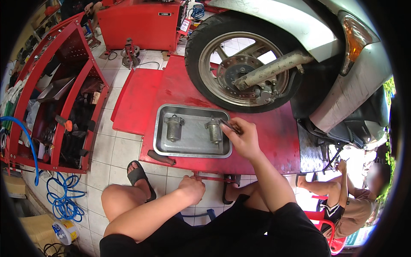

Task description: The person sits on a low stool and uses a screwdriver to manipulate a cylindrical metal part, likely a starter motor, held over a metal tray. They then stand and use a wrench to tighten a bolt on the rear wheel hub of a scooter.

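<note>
On the red lift platform (265, 141), just in front of the scooter's wheel (239, 64), sits a steel tray (192, 147) with two small starter motors standing upright. Right hand (245, 139) reaches over the tray's right edge, fingers pinched round a thin dark tool (231, 126), maybe pliers, hard to tell, whose tip touches the right motor (214, 132). Left motor (174, 127) stands apart, untouched. Left hand (192, 189) is curled into a loose fist, resting by the knee near a red bar under the platform, holding nothing clear. Motor looks like dense, rigid metal, likely heavy for its size and perhaps greasy; best gripped round the cylindrical body, not the top terminal.
</note>
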